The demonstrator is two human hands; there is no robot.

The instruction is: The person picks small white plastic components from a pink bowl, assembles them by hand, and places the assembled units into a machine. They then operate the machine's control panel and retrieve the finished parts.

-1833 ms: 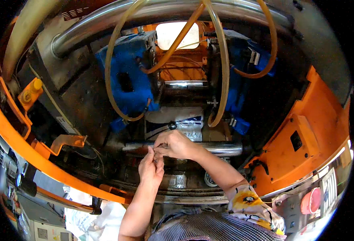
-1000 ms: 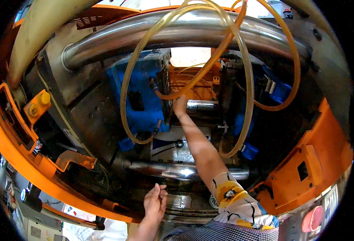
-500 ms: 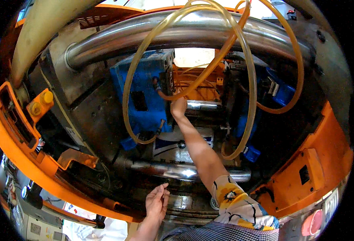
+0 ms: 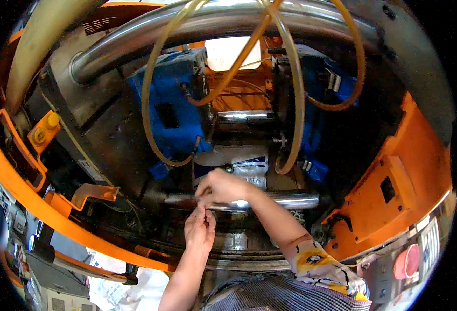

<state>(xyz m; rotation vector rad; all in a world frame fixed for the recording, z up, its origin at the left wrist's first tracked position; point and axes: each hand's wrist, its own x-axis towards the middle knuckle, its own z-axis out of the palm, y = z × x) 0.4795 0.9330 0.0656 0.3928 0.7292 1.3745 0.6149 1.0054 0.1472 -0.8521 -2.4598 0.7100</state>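
A large moulding machine fills the view, with an orange curved guard rail (image 4: 83,230) sweeping along the left and an orange panel (image 4: 366,207) closing the right. A thick upper steel tie bar (image 4: 119,54) arches across the top. Below it, a left blue mould block (image 4: 166,88) and a right blue mould block (image 4: 314,127) face each other, well apart. Amber hoses (image 4: 146,103) loop down in front of them.

The lower steel tie bar (image 4: 296,200) runs across nearer the person, and a white-and-dark plastic bag (image 4: 257,166) lies just beyond it. White sacks (image 4: 145,285) show at the lower left, outside the guard rail; a pink basin (image 4: 406,260) sits at the far right.

The right hand (image 4: 223,187), bent at the wrist, appears over the left part of the lower steel tie bar, its fingers curled and tips drawn in. The left hand (image 4: 200,228) points up from below, fingers and thumb gathered. Their fingertips meet in front of the bar; whether they pinch anything there, I cannot tell.
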